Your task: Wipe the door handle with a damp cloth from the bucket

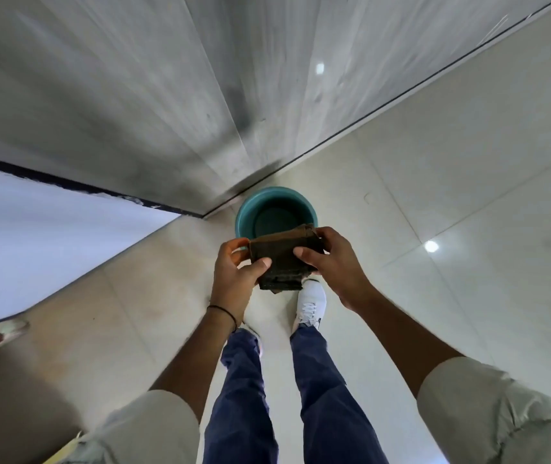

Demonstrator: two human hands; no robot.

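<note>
One cloth point(282, 262), dark brown and folded into a rough square, was held up between two hands above the floor point(434, 195). The left hand point(235, 274) pinched the cloth's nine o'clock edge, thumb on top and fingers curled behind it; the right hand point(332, 264) gripped the three o'clock edge the same way, thumb pressed on the upper face. A thin black band point(223, 311) circled the left wrist.

One teal bucket point(275, 212) stood on the pale tiles at twelve o'clock from the cloth, close to the foot of the grey door panel point(166, 95); its near rim was hidden behind the cloth. Whether it held water could not be told.

Two legs in blue trousers point(244, 396) ran down to six o'clock, with one white shoe point(311, 304) plainly showing and the other mostly hidden behind the left wrist. Two pale short sleeves point(488, 406) framed the lower corners. Two bright light reflections point(430, 246) lay on the glossy surfaces. No readable writing showed anywhere.
</note>
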